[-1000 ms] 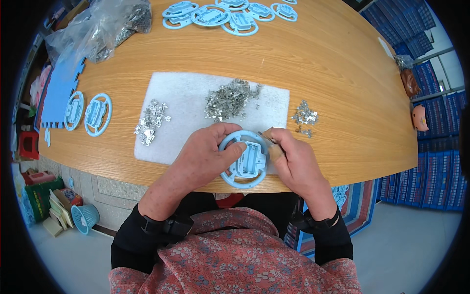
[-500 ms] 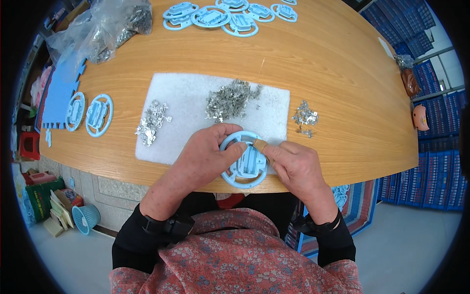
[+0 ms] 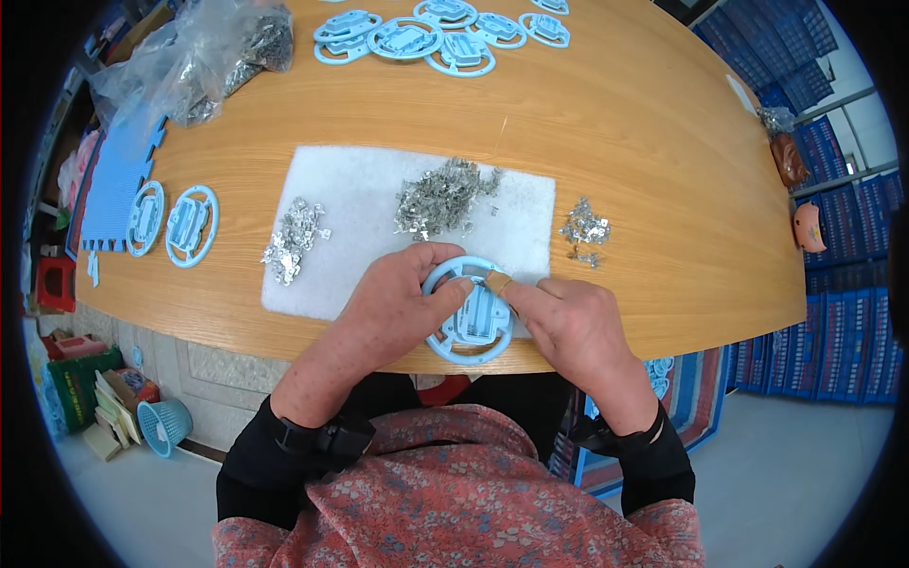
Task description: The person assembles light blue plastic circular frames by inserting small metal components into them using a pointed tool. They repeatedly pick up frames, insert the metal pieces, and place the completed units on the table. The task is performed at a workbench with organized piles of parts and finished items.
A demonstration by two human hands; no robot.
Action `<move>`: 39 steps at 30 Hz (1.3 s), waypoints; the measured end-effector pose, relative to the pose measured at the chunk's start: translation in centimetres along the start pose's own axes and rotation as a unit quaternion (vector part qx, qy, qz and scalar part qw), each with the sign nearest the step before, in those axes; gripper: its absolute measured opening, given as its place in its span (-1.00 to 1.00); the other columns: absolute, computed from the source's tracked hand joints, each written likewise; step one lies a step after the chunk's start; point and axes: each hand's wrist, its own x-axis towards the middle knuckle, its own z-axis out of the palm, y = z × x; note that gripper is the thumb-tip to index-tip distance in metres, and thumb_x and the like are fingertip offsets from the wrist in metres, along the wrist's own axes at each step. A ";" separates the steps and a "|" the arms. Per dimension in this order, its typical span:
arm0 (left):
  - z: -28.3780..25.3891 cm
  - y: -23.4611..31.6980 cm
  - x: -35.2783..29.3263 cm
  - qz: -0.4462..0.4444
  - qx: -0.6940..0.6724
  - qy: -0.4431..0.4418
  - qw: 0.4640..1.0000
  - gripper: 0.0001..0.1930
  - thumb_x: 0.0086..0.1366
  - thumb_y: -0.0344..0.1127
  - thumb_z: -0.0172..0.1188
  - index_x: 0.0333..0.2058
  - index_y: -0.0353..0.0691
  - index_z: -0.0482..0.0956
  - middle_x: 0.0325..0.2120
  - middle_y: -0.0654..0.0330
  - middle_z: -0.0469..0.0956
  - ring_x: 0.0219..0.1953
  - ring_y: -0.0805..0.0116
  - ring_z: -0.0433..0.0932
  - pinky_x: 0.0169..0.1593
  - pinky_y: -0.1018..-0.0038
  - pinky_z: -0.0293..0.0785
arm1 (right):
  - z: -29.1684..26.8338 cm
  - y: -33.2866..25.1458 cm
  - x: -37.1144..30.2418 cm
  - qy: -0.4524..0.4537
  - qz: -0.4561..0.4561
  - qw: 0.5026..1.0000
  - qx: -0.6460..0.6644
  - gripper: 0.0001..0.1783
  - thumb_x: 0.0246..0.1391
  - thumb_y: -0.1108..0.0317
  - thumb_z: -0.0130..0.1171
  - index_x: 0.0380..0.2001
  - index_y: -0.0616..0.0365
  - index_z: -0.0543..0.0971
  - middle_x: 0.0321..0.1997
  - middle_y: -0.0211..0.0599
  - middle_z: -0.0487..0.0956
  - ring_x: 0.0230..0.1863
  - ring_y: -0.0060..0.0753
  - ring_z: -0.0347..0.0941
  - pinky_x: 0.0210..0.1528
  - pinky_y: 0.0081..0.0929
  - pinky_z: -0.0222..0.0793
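A light blue toy steering wheel [image 3: 482, 352], with a rectangular recess in its hub, is held tilted at the table's front edge. My left hand [image 3: 402, 298] grips its left rim, thumb laid across the hub's top and fingers behind. At the upper right of the hub, my right hand [image 3: 566, 317] is closed with its fingers bent, its tip pressed to the wheel. Something tan [image 3: 498, 282], perhaps a tape wrap, covers that fingertip. Whatever small piece the right fingers may pinch is hidden. Beyond the hands, a pile of small metal clips [image 3: 445, 197] lies on a white felt pad [image 3: 355, 175].
More shiny metal pieces lie on the pad's left [image 3: 295, 241] and on the table to its right [image 3: 586, 223]. Two blue wheels [image 3: 191, 225] rest at left, several others [image 3: 405, 40] at the back. A plastic bag of metal parts [image 3: 204, 66] sits back left.
The right hand has turned slightly, its knuckles higher and its thumb less visible, while its tip stays on the wheel. My left hand keeps its hold. The whole view has shifted a little.
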 end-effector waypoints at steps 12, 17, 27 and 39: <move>0.1 0.1 -0.2 0.006 0.001 0.000 1.000 -0.63 0.43 -0.37 0.22 0.14 -0.39 0.50 -0.22 0.22 0.67 -0.28 0.57 0.62 -0.27 0.56 0.63 | 0.1 0.0 -0.1 -0.016 0.029 0.996 0.084 -0.69 0.17 0.38 0.17 -0.01 -0.07 0.65 -0.45 -0.18 0.63 -0.39 0.02 0.60 -0.40 -0.10 0.48; 0.1 -0.3 -0.2 0.017 0.001 -0.005 1.000 -0.62 0.43 -0.35 0.23 0.14 -0.39 0.50 -0.22 0.22 0.66 -0.27 0.57 0.62 -0.27 0.56 0.64 | -1.1 -1.0 0.9 -0.075 0.052 0.994 0.057 -0.72 0.22 0.37 0.15 -0.01 -0.02 0.65 -0.39 -0.09 0.66 -0.33 0.09 0.61 -0.36 -0.03 0.47; 0.1 -0.1 -0.1 0.014 0.006 -0.003 1.000 -0.62 0.42 -0.36 0.22 0.15 -0.40 0.49 -0.21 0.20 0.66 -0.25 0.55 0.62 -0.26 0.55 0.64 | -0.6 0.7 0.6 -0.057 0.065 0.973 0.216 -0.71 0.21 0.40 0.22 0.00 -0.04 0.67 -0.26 -0.01 0.65 -0.28 0.13 0.61 -0.28 -0.17 0.52; 0.3 -0.4 -0.1 0.027 -0.028 0.017 0.999 -0.67 0.38 -0.30 0.25 0.01 -0.40 0.58 -0.34 0.10 0.69 -0.30 0.46 0.64 -0.20 0.45 0.60 | -0.9 0.8 1.1 -0.058 0.037 0.979 0.191 -0.72 0.21 0.39 0.22 -0.01 -0.04 0.69 -0.22 -0.05 0.68 -0.25 0.09 0.63 -0.25 -0.18 0.55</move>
